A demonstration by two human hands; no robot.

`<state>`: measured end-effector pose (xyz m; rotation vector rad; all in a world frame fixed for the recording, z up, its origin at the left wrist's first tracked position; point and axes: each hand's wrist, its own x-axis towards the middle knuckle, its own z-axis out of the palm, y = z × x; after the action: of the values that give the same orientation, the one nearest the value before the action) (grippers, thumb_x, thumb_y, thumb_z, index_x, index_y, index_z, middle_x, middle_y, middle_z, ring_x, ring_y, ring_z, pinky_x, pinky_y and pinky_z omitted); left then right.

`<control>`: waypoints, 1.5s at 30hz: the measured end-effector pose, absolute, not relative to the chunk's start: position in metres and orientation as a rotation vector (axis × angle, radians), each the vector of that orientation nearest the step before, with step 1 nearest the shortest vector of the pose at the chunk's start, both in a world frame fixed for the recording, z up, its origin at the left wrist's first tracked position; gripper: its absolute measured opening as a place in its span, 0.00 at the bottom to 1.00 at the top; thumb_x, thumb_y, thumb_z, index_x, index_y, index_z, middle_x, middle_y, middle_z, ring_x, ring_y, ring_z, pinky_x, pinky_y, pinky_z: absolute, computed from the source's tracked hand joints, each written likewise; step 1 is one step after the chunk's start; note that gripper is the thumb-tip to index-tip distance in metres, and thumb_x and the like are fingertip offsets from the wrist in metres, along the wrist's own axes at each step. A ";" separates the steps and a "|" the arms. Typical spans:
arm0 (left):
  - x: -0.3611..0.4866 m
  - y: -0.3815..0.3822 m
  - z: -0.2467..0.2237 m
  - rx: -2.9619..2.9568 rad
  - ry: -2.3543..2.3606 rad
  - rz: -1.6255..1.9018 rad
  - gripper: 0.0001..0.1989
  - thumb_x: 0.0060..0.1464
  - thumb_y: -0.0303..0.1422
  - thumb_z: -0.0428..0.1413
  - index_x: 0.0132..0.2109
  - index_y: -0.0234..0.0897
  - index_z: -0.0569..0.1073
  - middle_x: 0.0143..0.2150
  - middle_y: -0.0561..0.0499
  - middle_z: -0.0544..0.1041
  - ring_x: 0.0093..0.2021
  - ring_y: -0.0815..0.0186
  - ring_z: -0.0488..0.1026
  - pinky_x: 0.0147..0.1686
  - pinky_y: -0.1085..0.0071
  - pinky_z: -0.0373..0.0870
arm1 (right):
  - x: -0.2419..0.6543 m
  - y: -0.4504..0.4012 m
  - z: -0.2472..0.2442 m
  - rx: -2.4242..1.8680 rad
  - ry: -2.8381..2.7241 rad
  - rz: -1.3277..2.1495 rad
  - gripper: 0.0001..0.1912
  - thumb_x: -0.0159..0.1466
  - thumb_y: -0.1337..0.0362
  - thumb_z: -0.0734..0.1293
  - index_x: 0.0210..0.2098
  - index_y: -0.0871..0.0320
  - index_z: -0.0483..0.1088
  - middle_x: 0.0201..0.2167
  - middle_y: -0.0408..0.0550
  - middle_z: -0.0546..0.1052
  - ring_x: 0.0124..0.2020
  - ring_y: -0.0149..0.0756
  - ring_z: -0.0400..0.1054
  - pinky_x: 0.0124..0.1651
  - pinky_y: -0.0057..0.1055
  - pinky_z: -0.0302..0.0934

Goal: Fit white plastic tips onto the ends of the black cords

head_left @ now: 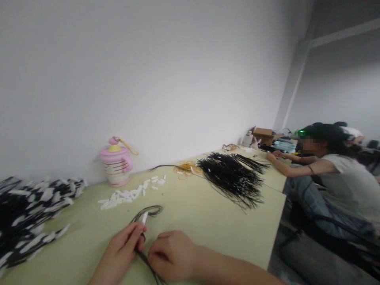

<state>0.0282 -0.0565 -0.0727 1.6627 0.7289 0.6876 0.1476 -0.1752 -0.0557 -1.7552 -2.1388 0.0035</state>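
A slackened pinch by the person's left hand [123, 243] could drop the white tube [145, 217] and black cable [137, 215] it holds, on the near side of the pink mug [115, 166]; the cable's loosely coiled strands could tangle. Its loop reaches past that hand toward the mug; its tail runs away from the mug beside the curled right hand [172, 253], whose grip cannot be told.

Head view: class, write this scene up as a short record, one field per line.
Left hand: holds black cords and a white strip
Right hand: curled close by the cords; grip unclear
Beyond the hands: loose white strips, lidded cup
Left side: heap of cords with white strips
Right side: yellow bands, pile of black cords
Nearby: seated person
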 end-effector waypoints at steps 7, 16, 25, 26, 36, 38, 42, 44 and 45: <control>0.031 -0.083 -0.061 1.517 0.709 0.643 0.20 0.46 0.49 0.55 0.29 0.35 0.67 0.18 0.56 0.66 0.20 0.70 0.60 0.19 0.78 0.54 | 0.147 -0.184 -0.057 -1.676 -1.783 0.507 0.13 0.62 0.65 0.56 0.25 0.61 0.66 0.17 0.37 0.60 0.18 0.23 0.52 0.21 0.19 0.44; 0.028 -0.082 -0.067 1.495 0.741 0.626 0.20 0.48 0.50 0.54 0.32 0.35 0.67 0.22 0.56 0.69 0.16 0.76 0.56 0.16 0.80 0.50 | 0.149 -0.171 -0.078 -1.636 -1.555 0.575 0.05 0.51 0.72 0.60 0.20 0.62 0.65 0.16 0.37 0.60 0.17 0.21 0.52 0.19 0.17 0.44; 0.025 -0.084 -0.070 1.536 0.763 0.587 0.21 0.48 0.51 0.54 0.27 0.36 0.64 0.21 0.56 0.68 0.14 0.75 0.58 0.13 0.81 0.50 | 0.152 -0.173 -0.077 -1.724 -1.585 0.493 0.05 0.47 0.72 0.61 0.17 0.61 0.65 0.14 0.37 0.61 0.17 0.22 0.54 0.20 0.19 0.43; 0.025 -0.085 -0.069 1.553 0.752 0.575 0.21 0.49 0.50 0.54 0.27 0.35 0.65 0.20 0.56 0.68 0.13 0.75 0.59 0.12 0.81 0.51 | 0.152 -0.175 -0.074 -1.732 -1.599 0.483 0.05 0.47 0.71 0.61 0.17 0.61 0.65 0.14 0.37 0.60 0.17 0.22 0.53 0.20 0.19 0.43; 0.019 -0.088 -0.068 1.631 0.650 0.507 0.20 0.51 0.49 0.53 0.28 0.34 0.68 0.16 0.55 0.67 0.14 0.73 0.63 0.14 0.79 0.59 | 0.149 -0.187 -0.057 -1.859 -1.672 0.426 0.08 0.47 0.66 0.61 0.18 0.59 0.71 0.12 0.41 0.66 0.14 0.24 0.51 0.19 0.22 0.41; 0.018 -0.089 -0.069 1.651 0.637 0.525 0.21 0.51 0.49 0.53 0.27 0.34 0.67 0.16 0.55 0.67 0.14 0.73 0.63 0.14 0.79 0.59 | 0.148 -0.188 -0.056 -1.891 -1.656 0.449 0.08 0.47 0.64 0.61 0.19 0.58 0.72 0.13 0.42 0.67 0.14 0.24 0.51 0.19 0.22 0.41; 0.018 -0.091 -0.071 1.748 0.686 0.535 0.20 0.53 0.49 0.51 0.28 0.34 0.67 0.15 0.56 0.65 0.13 0.73 0.61 0.14 0.80 0.57 | 0.148 -0.188 -0.055 -1.878 -1.664 0.451 0.09 0.48 0.64 0.61 0.20 0.59 0.72 0.14 0.43 0.68 0.14 0.24 0.51 0.19 0.22 0.40; 0.019 -0.092 -0.071 1.763 0.723 0.545 0.20 0.53 0.49 0.51 0.28 0.35 0.67 0.15 0.57 0.65 0.13 0.74 0.61 0.13 0.80 0.56 | 0.149 -0.187 -0.056 -1.837 -1.652 0.481 0.09 0.49 0.65 0.61 0.20 0.59 0.72 0.14 0.42 0.67 0.14 0.24 0.52 0.19 0.22 0.41; 0.019 -0.092 -0.071 1.759 0.738 0.550 0.20 0.53 0.49 0.51 0.28 0.35 0.67 0.15 0.57 0.65 0.13 0.73 0.60 0.13 0.80 0.56 | 0.150 -0.186 -0.057 -1.807 -1.631 0.513 0.09 0.49 0.66 0.61 0.20 0.59 0.72 0.14 0.41 0.66 0.15 0.24 0.53 0.19 0.21 0.41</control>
<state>0.0194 -0.0917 -0.0710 1.7586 0.7382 0.5498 0.1495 -0.1862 -0.0572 -1.8073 -1.6313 0.5128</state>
